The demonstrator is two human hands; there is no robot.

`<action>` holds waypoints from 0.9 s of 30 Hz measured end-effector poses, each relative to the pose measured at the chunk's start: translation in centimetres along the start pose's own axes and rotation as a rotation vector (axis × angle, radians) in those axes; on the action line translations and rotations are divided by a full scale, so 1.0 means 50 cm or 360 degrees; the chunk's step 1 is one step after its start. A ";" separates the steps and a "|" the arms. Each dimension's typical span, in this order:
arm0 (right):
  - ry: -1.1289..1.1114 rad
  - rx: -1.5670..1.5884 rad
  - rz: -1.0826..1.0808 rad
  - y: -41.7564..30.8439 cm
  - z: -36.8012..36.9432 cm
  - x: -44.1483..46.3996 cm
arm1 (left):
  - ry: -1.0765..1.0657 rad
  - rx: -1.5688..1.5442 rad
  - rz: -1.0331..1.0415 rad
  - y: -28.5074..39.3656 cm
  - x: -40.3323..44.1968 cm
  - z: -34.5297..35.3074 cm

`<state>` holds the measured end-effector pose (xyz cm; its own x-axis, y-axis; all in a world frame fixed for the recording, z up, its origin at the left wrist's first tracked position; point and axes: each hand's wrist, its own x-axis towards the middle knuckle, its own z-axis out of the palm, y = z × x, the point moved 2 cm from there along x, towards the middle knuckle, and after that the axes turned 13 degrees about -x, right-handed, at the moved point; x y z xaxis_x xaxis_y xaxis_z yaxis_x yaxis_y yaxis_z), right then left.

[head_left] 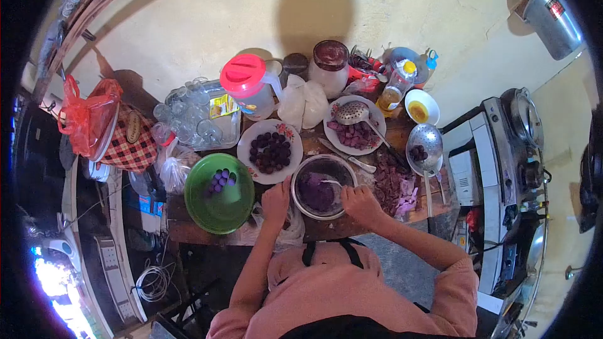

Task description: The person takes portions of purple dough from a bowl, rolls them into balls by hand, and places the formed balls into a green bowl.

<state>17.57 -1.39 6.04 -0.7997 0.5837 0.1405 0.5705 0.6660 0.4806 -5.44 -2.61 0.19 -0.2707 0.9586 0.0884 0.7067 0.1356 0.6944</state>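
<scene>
centre frame: right hand (362, 204) pinches a slim pale utensil (331, 182) in purple mash (316, 193) inside a round silver-rimmed bowl (322, 215); left hand (275, 201) pinches its edge. if that loosens, pushing could tip it.

two hands (276, 203), two skimmers (352, 112), one green basin (201, 207), one pitcher (252, 91)

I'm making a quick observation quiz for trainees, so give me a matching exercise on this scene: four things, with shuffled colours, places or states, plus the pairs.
Column one
1. Left hand
2. Basin
3. Right hand
4. Pitcher lid

Column two
A. Pinkish red
B. Has a utensil in its grip
C. At the left side of the metal bowl
D. Green

Pairs: 1-C, 2-D, 3-B, 4-A
</scene>
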 end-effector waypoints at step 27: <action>-0.0132 0.0025 0.0143 0.010 0.003 -0.002 | -0.1535 0.0574 0.0927 0.128 0.161 0.104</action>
<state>17.98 -1.06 6.13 -0.7272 0.6776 0.1099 0.6427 0.6158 0.4558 0.33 7.28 1.64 0.6491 0.6711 -0.3582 0.7460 -0.4695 0.4723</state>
